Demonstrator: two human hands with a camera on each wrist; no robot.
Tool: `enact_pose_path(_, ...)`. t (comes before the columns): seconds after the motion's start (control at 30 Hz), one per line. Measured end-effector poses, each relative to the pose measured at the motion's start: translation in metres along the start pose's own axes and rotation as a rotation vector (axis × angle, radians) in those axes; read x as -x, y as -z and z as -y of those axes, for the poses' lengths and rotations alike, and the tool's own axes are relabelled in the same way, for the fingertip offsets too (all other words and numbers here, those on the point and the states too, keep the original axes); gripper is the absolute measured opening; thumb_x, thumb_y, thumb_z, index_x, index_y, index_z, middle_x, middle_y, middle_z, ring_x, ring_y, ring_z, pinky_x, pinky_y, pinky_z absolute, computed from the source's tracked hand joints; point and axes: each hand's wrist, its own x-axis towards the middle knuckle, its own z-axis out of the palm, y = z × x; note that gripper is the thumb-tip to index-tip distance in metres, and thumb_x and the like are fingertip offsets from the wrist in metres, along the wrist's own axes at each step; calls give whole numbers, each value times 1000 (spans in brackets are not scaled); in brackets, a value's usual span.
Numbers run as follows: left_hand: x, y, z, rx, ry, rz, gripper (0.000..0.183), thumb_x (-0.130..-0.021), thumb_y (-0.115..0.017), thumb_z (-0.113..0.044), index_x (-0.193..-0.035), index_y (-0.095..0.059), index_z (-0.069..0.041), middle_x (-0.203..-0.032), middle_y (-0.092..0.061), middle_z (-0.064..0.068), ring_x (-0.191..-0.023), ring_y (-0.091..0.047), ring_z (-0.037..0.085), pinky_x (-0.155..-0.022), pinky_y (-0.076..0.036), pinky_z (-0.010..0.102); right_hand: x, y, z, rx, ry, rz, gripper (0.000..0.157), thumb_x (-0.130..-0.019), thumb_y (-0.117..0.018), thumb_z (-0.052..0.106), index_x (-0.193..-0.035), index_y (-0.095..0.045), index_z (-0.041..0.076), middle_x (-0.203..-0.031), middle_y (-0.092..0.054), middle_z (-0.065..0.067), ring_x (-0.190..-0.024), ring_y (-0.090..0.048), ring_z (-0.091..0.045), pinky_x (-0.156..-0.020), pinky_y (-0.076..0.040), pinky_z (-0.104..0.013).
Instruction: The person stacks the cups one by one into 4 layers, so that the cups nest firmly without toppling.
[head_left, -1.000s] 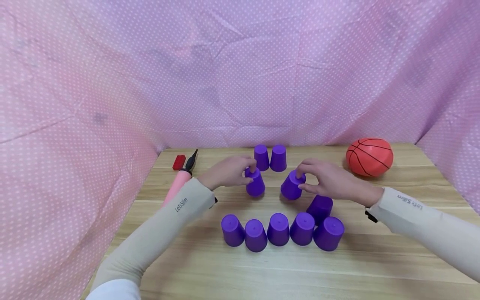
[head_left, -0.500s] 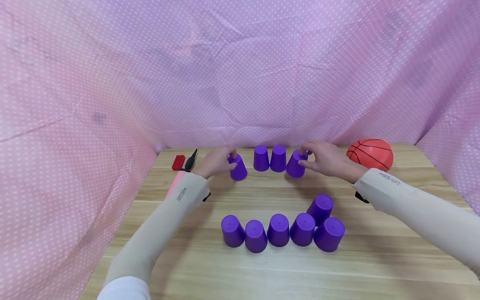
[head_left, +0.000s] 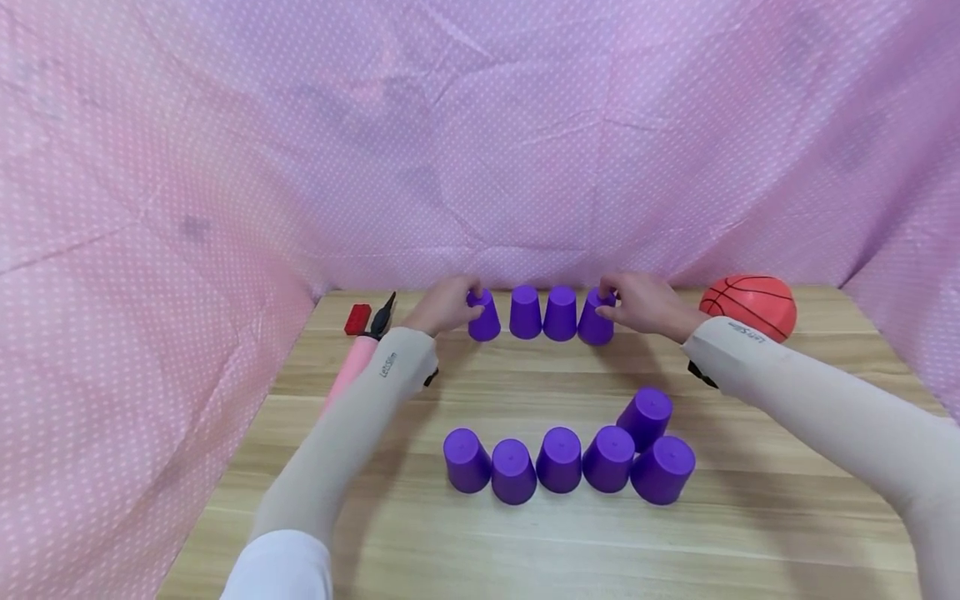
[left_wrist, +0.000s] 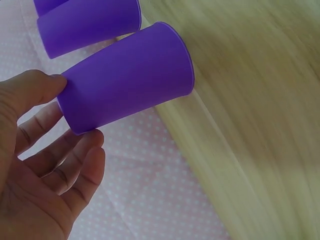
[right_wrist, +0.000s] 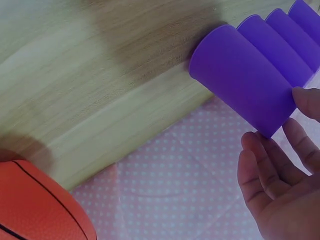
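- Left hand point(head_left: 447, 305) pinches the back-left purple cup point(head_left: 487, 323), right hand point(head_left: 648, 305) the back-right purple cup point(head_left: 596, 327)
- both upside down, far side of the table point(head_left: 540, 383)
- probably light, stiff, slickish; grab the narrow end

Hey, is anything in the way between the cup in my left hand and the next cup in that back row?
Nothing visible is. Your left hand grips the held cup from its outer side, and only a narrow gap separates it from the next cup.
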Motion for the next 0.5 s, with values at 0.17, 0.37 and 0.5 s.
enact_pose_path(0.17,-8,-2,-6,1,-23,9,17,-87,-69,-17,-96,-57,-9,-90,-58,4,-82,-54,19,-69,-46,31,-3,-2,-2,-3,-13,11,19,-81,-73,21,-88,-62,7,-87,-64,-10,-77,-58,-26,-62,-46,-42)
enact_pose_path(0.37,-10,-3,-11,4,-20,22,18,-87,-69,-17,-98,-57,-9,-94,-59,6,-85,-55,19,-73,-47,32,-5,-3,-5,-22,-45,9,21,-80,-74,19,-90,-62,5,-89,-64,-13,-80,-59,-28,-65,-47,-44)
enact_pose_path(0.5,-10,-7,-9,-1,-18,5,20,-86,-69,-16,-99,-56,-9,-94,-59,5,-86,-55,19,-74,-47,32,-8,-5,-8,-37,-57,12,21,-81,-73,18,-92,-62,3,-92,-65,-15,-84,-60,-31,-68,-48,-46)
